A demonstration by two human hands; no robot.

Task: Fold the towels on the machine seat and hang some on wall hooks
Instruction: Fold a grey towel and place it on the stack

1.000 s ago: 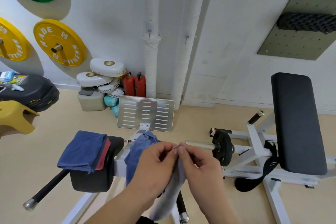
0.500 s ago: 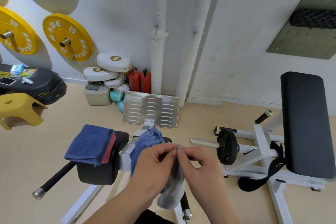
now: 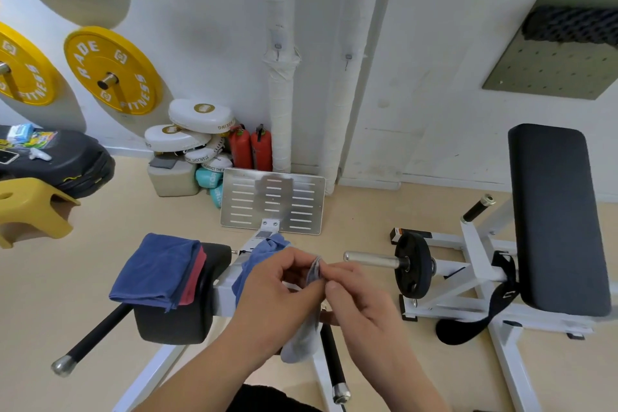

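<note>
A grey towel (image 3: 302, 338) hangs bunched between my hands. My left hand (image 3: 277, 291) and my right hand (image 3: 361, 304) both pinch its top corner (image 3: 315, 271) together. Behind my left hand a loose blue towel (image 3: 264, 254) lies crumpled on the white machine frame (image 3: 224, 294). A folded blue towel (image 3: 155, 269) lies on a folded red towel (image 3: 195, 278) atop the black machine pad (image 3: 177, 321) to the left. Two wall hooks (image 3: 277, 48) (image 3: 347, 58) stick out of the white wall ahead.
A metal footplate (image 3: 272, 201) stands beyond the pad. A black weight plate (image 3: 414, 269) on a steel bar sits to the right, next to a black backrest (image 3: 555, 214). Yellow weight plates (image 3: 110, 72), white boxing pads (image 3: 197, 117), red extinguishers (image 3: 250, 147) and a yellow stool (image 3: 30, 211) line the left.
My hands have stayed together on the grey towel's corner, pinching it higher and tighter. The view has shifted so the scene sits a bit to the right and lower.
</note>
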